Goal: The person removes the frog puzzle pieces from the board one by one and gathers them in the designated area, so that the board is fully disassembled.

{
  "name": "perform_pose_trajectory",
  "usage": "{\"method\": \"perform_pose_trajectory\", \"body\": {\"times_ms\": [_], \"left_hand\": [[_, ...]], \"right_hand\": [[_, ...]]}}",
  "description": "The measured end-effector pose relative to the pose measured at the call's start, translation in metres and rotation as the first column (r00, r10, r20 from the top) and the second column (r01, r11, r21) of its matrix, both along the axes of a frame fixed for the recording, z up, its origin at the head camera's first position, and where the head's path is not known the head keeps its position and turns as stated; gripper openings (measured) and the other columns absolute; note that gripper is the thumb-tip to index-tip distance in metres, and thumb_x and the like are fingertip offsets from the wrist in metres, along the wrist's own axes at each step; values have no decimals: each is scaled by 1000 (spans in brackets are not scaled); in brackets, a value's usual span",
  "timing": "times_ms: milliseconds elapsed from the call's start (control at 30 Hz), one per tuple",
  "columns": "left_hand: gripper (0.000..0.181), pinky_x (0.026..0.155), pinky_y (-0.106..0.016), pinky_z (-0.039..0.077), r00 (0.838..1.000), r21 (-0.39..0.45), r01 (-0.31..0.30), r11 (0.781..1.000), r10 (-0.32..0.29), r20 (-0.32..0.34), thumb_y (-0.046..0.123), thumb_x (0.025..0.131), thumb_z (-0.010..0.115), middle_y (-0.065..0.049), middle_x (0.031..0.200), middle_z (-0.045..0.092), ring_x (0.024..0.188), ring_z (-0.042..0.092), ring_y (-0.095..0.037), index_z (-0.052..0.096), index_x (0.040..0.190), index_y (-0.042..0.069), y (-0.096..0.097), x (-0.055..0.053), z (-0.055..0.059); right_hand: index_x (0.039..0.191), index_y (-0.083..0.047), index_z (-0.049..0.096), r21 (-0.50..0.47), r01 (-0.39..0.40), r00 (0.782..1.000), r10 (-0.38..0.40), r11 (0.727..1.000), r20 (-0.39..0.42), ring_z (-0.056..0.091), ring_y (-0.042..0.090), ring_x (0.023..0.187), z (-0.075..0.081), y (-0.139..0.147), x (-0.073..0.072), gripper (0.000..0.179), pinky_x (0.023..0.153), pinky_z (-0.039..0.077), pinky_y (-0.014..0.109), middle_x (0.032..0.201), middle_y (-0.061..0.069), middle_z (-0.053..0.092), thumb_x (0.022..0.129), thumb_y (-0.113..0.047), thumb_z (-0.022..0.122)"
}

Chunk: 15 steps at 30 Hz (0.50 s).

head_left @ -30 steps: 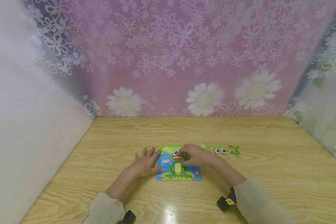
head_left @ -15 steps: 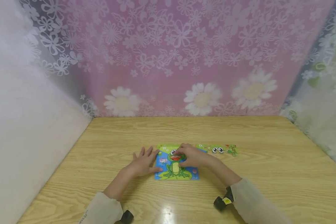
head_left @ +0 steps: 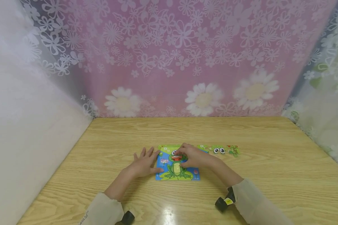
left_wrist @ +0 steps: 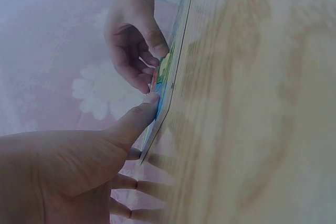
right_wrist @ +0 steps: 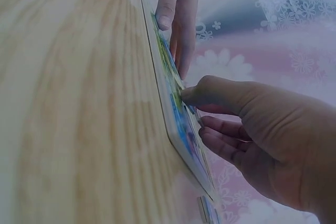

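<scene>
A frog jigsaw puzzle [head_left: 163, 175] in a flat frame lies on the table. My left hand [head_left: 142, 166] rests at its left side with fingers spread, the thumb pressing on the puzzle's edge. Over the frog's right half is my right hand [head_left: 196, 157]. Its thumb and index finger pinch a puzzle piece with the frog's red mouth [head_left: 176, 158], which sits at its place in the picture. The left wrist view shows the right thumb low on the green surface [left_wrist: 165, 61]. The right hand hides part of the frog's face and the puzzle's right side.
Right of the puzzle lie several loose pieces: a green one with white flowers [head_left: 203, 147], one with two eyes [head_left: 219, 150] and one with a brown and red pattern [head_left: 233, 150]. The wooden table [head_left: 124, 134] ends at a pink flowered curtain [head_left: 163, 62].
The whole head view has shifted slightly. The mouth piece under the right hand looked tilted half a second ago and lies flatter now. The left hand holds its place.
</scene>
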<state>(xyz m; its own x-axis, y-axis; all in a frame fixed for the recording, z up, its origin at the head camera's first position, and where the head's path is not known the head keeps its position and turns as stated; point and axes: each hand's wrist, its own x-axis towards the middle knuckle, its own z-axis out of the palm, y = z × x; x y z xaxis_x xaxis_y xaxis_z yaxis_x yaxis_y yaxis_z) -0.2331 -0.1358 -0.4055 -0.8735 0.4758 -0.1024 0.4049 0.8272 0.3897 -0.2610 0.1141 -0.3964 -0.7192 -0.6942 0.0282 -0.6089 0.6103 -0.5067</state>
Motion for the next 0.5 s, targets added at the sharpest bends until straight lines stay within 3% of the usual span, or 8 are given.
{"method": "perform_pose_trajectory", "body": {"times_ms": [500], "left_hand": [[81, 91, -72, 2, 1000, -7, -5, 1000, 6, 8, 52, 85, 57, -22, 148, 13, 131, 2, -49, 26, 146, 8, -1, 1, 1]], "right_hand": [[117, -6, 59, -74, -37, 998, 41, 997, 56, 52, 17, 92, 4, 4, -2, 39, 77, 47, 31, 104, 1, 49, 82, -16, 70]]}}
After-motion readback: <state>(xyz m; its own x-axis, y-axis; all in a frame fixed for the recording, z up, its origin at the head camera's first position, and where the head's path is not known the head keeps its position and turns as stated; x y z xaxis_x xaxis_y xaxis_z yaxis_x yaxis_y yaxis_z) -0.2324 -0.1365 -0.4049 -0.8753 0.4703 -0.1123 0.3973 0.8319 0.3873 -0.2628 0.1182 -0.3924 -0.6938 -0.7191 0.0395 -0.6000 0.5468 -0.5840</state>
